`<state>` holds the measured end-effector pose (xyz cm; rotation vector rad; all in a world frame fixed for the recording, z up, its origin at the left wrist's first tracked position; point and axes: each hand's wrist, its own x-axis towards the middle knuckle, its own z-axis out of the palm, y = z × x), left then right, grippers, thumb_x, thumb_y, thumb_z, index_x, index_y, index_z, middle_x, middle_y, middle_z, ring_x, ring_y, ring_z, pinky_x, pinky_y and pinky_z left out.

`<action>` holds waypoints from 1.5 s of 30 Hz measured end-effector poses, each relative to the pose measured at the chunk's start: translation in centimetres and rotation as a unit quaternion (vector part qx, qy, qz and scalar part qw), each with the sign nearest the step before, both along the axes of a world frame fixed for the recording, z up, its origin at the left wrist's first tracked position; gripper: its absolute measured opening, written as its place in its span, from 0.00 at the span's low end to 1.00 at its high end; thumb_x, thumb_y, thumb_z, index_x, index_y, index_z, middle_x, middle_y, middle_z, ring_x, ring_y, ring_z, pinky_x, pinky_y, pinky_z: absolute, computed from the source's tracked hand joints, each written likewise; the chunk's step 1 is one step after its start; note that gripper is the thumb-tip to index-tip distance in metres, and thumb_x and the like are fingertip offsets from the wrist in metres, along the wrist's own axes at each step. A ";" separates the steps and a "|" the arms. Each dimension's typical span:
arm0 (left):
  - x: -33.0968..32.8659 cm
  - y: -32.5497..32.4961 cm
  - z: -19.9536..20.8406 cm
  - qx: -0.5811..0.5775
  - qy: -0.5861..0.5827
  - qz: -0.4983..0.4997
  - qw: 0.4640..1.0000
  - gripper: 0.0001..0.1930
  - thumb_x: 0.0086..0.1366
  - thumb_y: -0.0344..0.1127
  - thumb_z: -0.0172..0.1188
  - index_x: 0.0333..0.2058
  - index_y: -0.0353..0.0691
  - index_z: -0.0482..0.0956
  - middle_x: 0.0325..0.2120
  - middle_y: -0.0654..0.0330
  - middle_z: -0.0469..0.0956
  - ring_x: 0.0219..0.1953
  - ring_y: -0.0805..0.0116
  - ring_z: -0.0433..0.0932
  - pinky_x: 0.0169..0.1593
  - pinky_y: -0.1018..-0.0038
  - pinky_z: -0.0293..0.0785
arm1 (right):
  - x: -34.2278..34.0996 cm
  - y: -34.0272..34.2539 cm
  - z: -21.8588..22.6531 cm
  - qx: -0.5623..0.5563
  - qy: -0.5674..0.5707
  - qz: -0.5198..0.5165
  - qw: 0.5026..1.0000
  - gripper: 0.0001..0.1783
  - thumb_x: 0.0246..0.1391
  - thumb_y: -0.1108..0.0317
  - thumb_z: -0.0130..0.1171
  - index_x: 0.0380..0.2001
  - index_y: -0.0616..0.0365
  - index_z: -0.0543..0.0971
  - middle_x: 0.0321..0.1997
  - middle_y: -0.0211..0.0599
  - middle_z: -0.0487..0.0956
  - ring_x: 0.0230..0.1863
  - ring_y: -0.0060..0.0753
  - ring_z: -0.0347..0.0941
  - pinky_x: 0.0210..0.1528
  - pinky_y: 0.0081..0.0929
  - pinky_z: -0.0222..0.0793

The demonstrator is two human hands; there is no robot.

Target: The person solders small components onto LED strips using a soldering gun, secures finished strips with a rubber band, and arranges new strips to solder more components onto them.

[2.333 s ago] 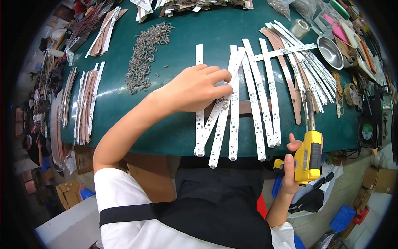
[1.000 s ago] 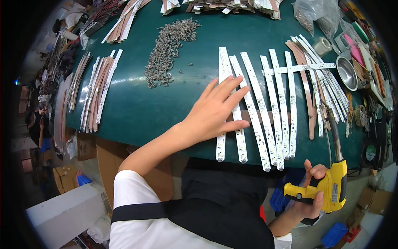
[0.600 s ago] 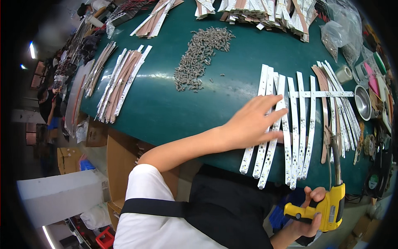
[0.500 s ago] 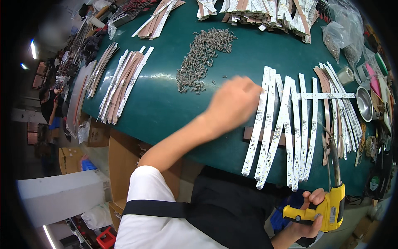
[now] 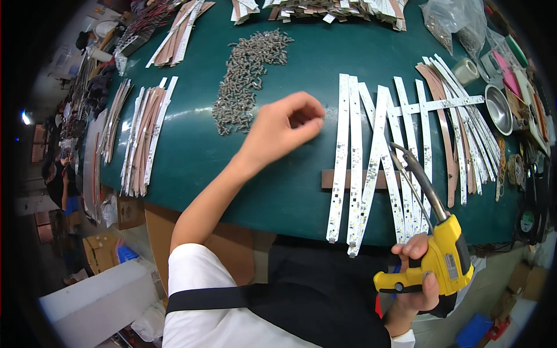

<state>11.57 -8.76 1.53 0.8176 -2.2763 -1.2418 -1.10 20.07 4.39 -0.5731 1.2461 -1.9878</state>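
Note:
My left hand (image 5: 284,124) hovers over the green table between a heap of small metal parts (image 5: 246,81) and the upright white circuit-board strips (image 5: 342,151). Its thumb and fingers curve toward each other with a gap between, and nothing shows in them. My right hand (image 5: 419,272), lower right, is closed around the yellow handle of a soldering gun (image 5: 447,255). The gun's bent metal tube reaches up and left over the strips. Several strips lie side by side across a brown bar (image 5: 336,180), with small metal pieces at some lower ends.
More strip bundles lie at the left (image 5: 148,136) and far side (image 5: 180,35). One strip (image 5: 447,104) crosses others at the right, beside a metal bowl (image 5: 499,110), a tape roll (image 5: 466,72) and plastic bags (image 5: 458,23). A person (image 5: 55,180) is far left.
My left hand has drawn back leftward from the tops of the strips, its fingers loosening. The soldering gun has swung up and left over the strips. The view has shifted slightly.

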 end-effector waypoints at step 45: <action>-0.8 2.2 -3.0 -0.198 0.039 -0.061 0.978 0.05 0.54 0.26 0.63 0.30 0.39 0.78 0.22 0.63 0.72 0.26 0.70 0.72 0.31 0.74 0.71 | 1.4 -3.6 0.2 0.175 -0.039 0.109 0.978 0.24 0.53 0.77 0.56 0.54 0.64 0.68 0.36 0.41 0.76 0.25 0.22 0.71 0.22 0.18 0.69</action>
